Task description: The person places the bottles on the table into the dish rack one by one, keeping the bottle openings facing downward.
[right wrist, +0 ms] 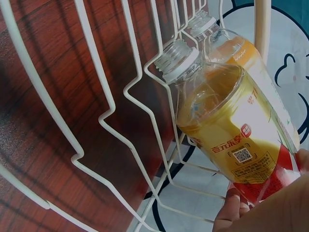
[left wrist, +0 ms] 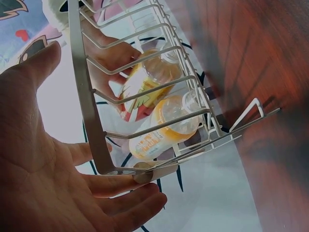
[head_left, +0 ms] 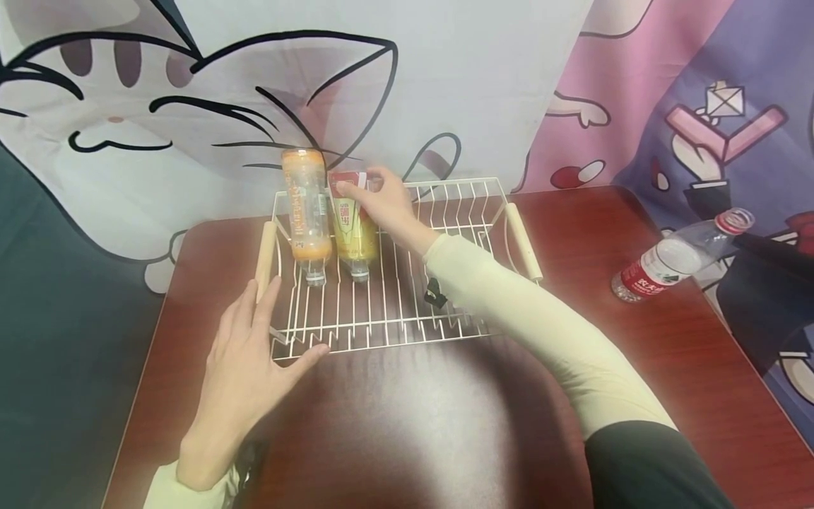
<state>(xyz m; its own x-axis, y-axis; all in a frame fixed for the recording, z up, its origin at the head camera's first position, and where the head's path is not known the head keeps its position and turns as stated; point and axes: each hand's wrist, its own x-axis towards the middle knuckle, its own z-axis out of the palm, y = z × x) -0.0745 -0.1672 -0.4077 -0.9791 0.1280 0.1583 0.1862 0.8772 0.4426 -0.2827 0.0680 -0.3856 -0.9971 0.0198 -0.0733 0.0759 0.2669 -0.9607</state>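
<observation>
A white wire dish rack [left wrist: 87, 96] with pale wooden handles [head_left: 523, 240] stands on the table. Two clear plastic bottles lean upside down in its left part, open necks between the wires. One has an orange-and-white label [head_left: 307, 201]; beside it is the yellow-and-red labelled bottle [right wrist: 231, 130]. My right hand [head_left: 394, 205] holds this yellow bottle near its raised base, thumb and fingers on either side. At the rack's front left corner is my left hand [head_left: 244, 360], fingers extended along the left handle, thumb apart near the front wire.
A clear bottle with a red-and-white label [head_left: 655, 272] tilts at the table's right side. Behind the rack hangs a cartoon-print cloth [head_left: 496, 85]. The reddish-brown wooden table [head_left: 407, 438] extends in front. A small black object [head_left: 435, 293] shows beside the right sleeve.
</observation>
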